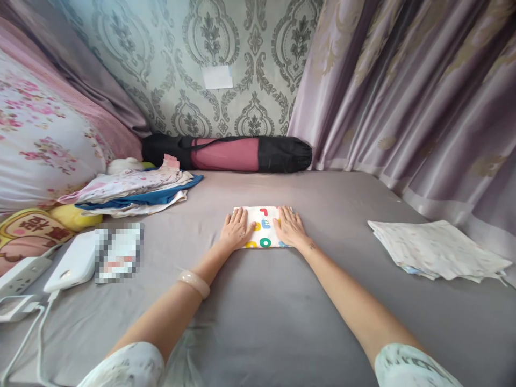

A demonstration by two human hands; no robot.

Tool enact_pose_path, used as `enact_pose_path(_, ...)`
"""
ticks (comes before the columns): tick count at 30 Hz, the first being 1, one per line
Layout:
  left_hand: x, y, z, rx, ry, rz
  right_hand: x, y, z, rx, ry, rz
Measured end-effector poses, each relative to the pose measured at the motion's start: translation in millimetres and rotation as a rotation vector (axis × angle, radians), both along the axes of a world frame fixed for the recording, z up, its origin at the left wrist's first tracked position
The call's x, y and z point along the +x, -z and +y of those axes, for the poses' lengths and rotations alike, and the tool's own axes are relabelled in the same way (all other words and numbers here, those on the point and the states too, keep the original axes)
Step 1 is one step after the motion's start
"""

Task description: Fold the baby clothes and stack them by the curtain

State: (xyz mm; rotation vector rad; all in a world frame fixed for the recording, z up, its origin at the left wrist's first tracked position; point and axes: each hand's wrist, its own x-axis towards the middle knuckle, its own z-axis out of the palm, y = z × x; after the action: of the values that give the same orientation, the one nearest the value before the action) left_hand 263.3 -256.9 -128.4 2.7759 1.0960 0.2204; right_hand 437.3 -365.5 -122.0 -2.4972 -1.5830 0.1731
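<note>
A folded white cloth [265, 232] printed with colourful letters lies flat on the grey bed sheet [258, 312]. My left hand [237, 228] rests palm down over its left side, fingers stretched out and pointing away from me. Over the right side, my right hand [290, 226] lies flat in the same way. Between the two hands the middle of the cloth shows red, blue, yellow and green shapes. A pale bangle [194, 284] circles my left wrist.
To the right lies a stack of thin printed cloths [435, 250]. At left are a pile of clothes [133, 191], a white power bank or box [76, 260], a power strip [24, 277] and cables. A black and maroon roll bag [226, 154] lies along the wall.
</note>
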Motion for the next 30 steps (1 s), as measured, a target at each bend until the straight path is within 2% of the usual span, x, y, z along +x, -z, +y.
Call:
enact_pose_path(4, 2, -2.2, 6, 0.006, 0.032, 0.001, 3, -5.0, 3, -0.006, -0.018, 0.008)
enact_pose_path(9, 18, -20.0, 35, 0.023, 0.028, 0.007, 27, -21.6, 19, 0.073, -0.112, -0.045)
enact_pose_path(14, 37, -39.9, 76, -0.178, 0.099, 0.139, 56, -32.8, 39, -0.065, -0.224, 0.007)
enact_pose_path(18, 46, -49.0, 102, -0.432, 0.187, 0.154, 69, -44.3, 55, -0.211, -0.208, 0.113)
enact_pose_path(20, 50, -50.5, 111, -0.509, 0.175, 0.198, 72, -50.4, 63, -0.314, -0.179, 0.186)
enact_pose_path(24, 58, -51.0, 121, -0.506, 0.104, 0.306, 73, -57.4, 77, -0.436, -0.151, 0.254)
enact_pose_path(30, 56, -50.0, 121, -0.516, 0.106, 0.293, 72, -61.6, 80, -0.436, -0.185, 0.248)
